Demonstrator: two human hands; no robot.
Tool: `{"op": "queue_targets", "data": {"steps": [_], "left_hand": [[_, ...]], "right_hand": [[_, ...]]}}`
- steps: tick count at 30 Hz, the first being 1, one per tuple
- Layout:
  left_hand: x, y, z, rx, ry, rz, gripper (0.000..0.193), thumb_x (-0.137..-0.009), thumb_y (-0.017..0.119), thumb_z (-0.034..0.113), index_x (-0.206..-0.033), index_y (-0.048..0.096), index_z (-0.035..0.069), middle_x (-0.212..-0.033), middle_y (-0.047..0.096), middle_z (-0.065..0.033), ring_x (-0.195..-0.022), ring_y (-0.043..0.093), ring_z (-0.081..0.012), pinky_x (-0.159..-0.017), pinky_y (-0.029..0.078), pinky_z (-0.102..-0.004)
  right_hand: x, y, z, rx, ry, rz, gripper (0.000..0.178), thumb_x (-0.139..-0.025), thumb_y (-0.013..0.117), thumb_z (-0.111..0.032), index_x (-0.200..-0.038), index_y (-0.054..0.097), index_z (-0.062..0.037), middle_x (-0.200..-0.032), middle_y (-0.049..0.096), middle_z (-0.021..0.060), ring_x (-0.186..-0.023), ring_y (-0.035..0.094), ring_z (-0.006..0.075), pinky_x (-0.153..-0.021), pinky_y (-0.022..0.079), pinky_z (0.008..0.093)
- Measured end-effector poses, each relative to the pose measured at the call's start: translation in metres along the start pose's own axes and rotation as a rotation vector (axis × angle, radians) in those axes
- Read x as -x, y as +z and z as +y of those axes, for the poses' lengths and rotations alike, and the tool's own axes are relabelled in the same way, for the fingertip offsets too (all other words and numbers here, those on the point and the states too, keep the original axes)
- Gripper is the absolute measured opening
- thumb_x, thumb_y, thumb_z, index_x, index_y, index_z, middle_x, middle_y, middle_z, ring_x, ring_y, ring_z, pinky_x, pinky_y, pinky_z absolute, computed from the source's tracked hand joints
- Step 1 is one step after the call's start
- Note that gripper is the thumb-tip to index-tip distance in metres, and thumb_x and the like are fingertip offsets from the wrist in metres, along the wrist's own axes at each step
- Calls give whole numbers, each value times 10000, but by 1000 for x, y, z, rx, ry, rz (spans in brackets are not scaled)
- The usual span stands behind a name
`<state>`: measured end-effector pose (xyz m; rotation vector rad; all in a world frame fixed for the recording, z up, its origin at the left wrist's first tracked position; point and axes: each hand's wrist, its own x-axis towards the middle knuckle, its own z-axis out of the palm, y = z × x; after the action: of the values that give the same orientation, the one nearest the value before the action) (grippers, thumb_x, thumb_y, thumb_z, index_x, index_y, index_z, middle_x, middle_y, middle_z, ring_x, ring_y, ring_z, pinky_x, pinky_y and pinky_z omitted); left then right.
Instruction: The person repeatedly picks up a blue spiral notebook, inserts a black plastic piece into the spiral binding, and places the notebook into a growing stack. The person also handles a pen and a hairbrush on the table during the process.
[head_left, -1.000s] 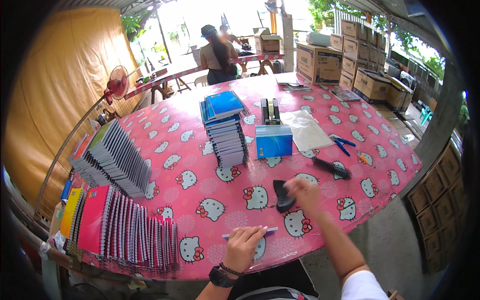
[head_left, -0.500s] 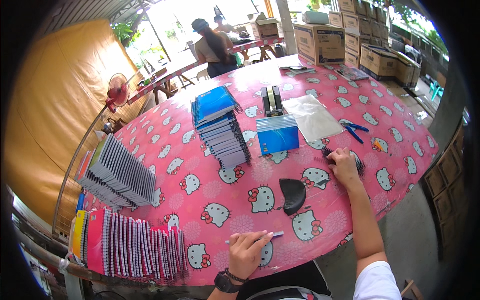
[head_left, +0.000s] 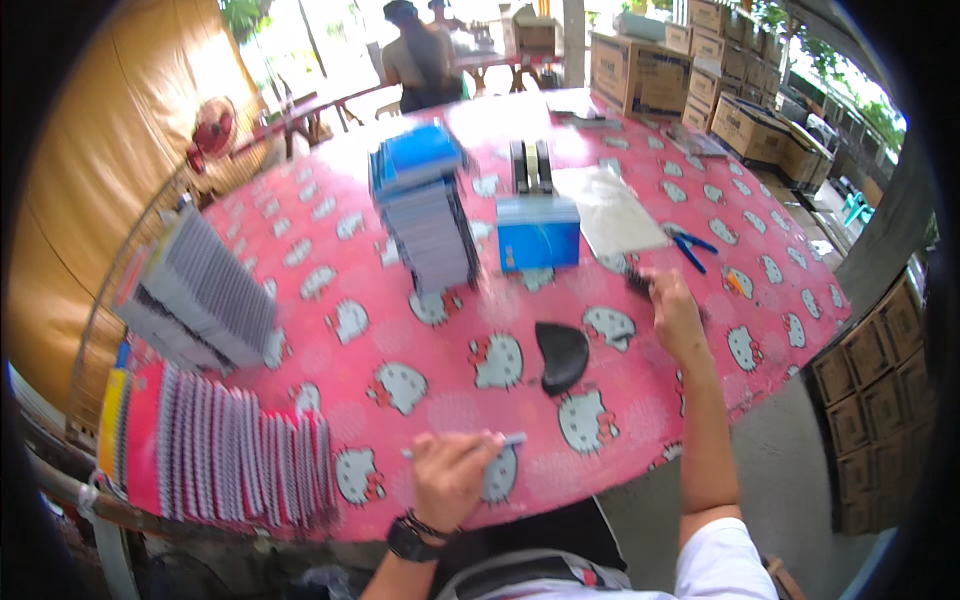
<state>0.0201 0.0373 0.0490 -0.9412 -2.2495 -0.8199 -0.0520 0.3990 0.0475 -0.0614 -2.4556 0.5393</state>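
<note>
My left hand (head_left: 450,475) rests near the table's front edge, its fingers closed over a thin whitish stick (head_left: 514,440) whose ends stick out on both sides. Farther right, my right hand (head_left: 676,312) has its fingers pinched at black spiral binding coils (head_left: 637,283); the hand covers much of them. Between the hands lies a black half-moon-shaped piece (head_left: 563,358). Beyond it a small stack of blue notebooks (head_left: 540,245) stands in front of a black tape dispenser (head_left: 531,166). Blue-handled pliers (head_left: 690,250) lie past my right hand, beside a clear plastic sheet (head_left: 610,212).
A tall pile of blue spiral notebooks (head_left: 430,235) stands mid-table. At the left are grey-edged notebooks (head_left: 205,290) and a row of pink spiral notebooks (head_left: 230,450). Cardboard boxes (head_left: 640,75) sit at the far right. Another person (head_left: 420,60) is beyond the pink-covered table (head_left: 640,410).
The whole view has shifted, so things sit farther left and higher, with some blur. My right fingers look more drawn together at the coils. My left hand stays on the stick.
</note>
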Motion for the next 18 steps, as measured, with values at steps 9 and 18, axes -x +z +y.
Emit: {"op": "queue_targets", "data": {"steps": [9, 18], "left_hand": [[-3, 5, 2, 85, -106, -12, 172, -753, 718, 87, -922, 695, 116, -834, 655, -10, -742, 585, -171, -716, 360, -311], [-3, 4, -2, 93, -94, -32, 188, -761, 710, 122, -948, 687, 127, -813, 641, 22, -747, 581, -152, -715, 358, -318]], "right_hand": [[67, -41, -134, -661, -15, -724, 223, -927, 533, -74, -1134, 573, -1, -1007, 625, 164, -930, 613, 294, -800, 477, 343], [84, -23, -137, -632, -64, -534, 215, -765, 669, -1, -976, 660, -38, -945, 654, 79, -898, 614, 240, -791, 484, 339]]}}
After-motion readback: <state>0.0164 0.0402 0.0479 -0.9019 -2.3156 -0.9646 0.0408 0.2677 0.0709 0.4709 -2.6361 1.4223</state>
